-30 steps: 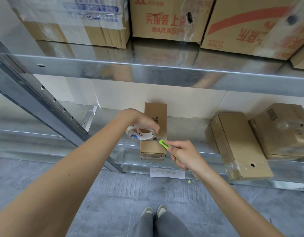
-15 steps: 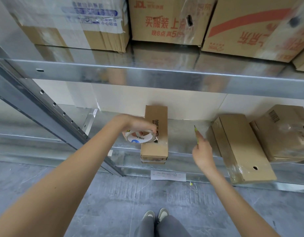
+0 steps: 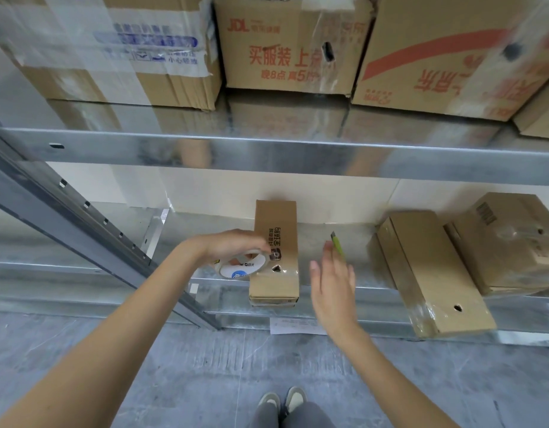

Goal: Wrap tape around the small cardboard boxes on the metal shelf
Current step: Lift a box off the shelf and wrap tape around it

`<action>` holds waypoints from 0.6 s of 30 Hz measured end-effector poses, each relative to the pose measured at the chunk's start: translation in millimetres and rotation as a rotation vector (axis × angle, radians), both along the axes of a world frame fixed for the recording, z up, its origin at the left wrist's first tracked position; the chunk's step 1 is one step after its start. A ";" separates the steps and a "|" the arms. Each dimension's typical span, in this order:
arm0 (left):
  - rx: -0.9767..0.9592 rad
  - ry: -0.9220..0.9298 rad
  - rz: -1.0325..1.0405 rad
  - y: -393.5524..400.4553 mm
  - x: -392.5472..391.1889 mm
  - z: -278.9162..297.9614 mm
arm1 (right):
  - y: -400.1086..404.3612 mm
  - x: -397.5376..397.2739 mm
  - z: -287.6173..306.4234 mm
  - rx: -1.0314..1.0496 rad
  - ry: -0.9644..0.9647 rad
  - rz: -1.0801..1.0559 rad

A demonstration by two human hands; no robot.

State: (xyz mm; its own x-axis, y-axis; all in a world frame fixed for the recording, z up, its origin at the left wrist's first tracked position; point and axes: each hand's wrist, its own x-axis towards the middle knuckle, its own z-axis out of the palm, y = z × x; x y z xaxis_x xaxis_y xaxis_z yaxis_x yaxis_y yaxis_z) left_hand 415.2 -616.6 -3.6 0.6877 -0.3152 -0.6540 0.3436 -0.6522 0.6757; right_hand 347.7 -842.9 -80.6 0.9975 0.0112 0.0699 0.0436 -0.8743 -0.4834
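Observation:
A narrow small cardboard box lies lengthwise on the lower metal shelf, its front end past the shelf edge. My left hand grips a roll of clear tape against the box's left side, and a band of tape crosses the box's front part. My right hand hovers right of the box with fingers spread and nothing in it. A green utility knife lies on the shelf just beyond its fingertips.
Two more taped cardboard boxes lie on the same shelf to the right. Large cartons fill the upper shelf. A slanted metal upright stands at the left. A paper slip lies on the grey floor, and my feet are below.
My right hand carried the green knife from the tape to the shelf right of the box, let it go and opened. My left hand kept the roll at the box.

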 end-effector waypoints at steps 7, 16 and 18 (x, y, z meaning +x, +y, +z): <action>-0.046 -0.016 0.065 1.9 -7.0 5.2 | 68.1 -40.8 20.3 -0.310 0.288 0.148; -0.212 -0.034 0.282 4.4 -32.1 3.8 | 83.8 -38.1 18.9 -0.398 0.044 0.103; -0.286 -0.055 0.353 2.3 -43.0 -0.6 | 75.1 -32.7 18.0 -0.388 -0.014 0.166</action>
